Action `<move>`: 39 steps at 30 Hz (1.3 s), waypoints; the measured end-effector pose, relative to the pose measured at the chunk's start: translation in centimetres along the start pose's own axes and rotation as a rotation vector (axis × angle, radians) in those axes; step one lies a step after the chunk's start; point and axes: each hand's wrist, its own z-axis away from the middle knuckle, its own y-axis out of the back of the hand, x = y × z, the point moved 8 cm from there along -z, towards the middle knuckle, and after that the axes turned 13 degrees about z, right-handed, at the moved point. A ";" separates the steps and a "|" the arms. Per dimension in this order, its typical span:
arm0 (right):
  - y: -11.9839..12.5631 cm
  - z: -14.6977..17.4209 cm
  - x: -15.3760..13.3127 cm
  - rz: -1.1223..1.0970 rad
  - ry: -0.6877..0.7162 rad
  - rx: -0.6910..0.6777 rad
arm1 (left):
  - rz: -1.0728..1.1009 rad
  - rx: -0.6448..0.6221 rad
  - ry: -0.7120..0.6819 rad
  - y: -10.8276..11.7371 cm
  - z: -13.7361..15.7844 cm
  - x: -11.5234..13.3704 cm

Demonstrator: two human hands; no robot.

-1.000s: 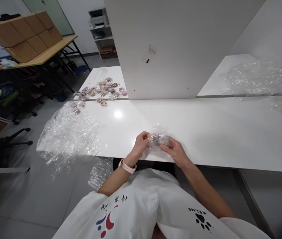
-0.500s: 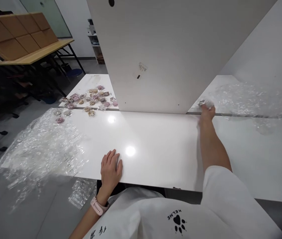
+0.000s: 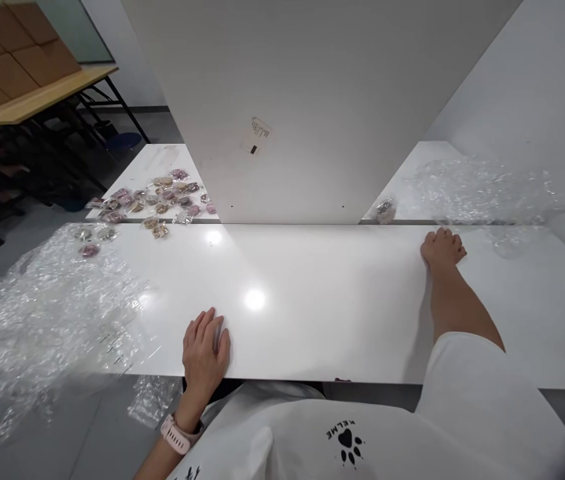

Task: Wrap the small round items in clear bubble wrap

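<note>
My left hand [image 3: 204, 350] lies flat on the white table [image 3: 302, 320] near its front edge, fingers stretched out and holding nothing. A pink watch band is on that wrist. Further off, my right hand [image 3: 443, 248] is by the table's back seam, its fingers curled in, with nothing visible in them. To its left, beyond the seam, a small clear-wrapped packet [image 3: 386, 211] with dark contents lies beside the upright panel. A heap of clear plastic wrappers [image 3: 487, 190] spreads behind and to the right of this hand.
A tall white panel [image 3: 287, 113] stands across the table's back. Several small wrapped packets [image 3: 162, 193], pink, tan and dark, lie at the back left. A big clear plastic sheet with wrappers [image 3: 57, 300] hangs over the left side. Cardboard boxes [image 3: 12, 53] stand on a wooden table behind.
My right hand has let go of the wrapped packet beside the panel and drawn back towards me and to the right. My left hand stays flat. The view has shifted to the right.
</note>
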 end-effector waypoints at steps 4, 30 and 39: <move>2.5 3.6 3.1 -0.153 -0.254 0.210 | 0.013 0.017 0.012 0.0 0.1 -0.1; 5.3 21.2 12.9 -0.170 -0.351 -0.032 | 0.377 -0.606 -0.444 -8.9 -0.5 12.6; 9.6 12.0 21.1 -0.260 -0.719 0.198 | 0.445 -0.364 -0.333 -7.0 -0.2 9.3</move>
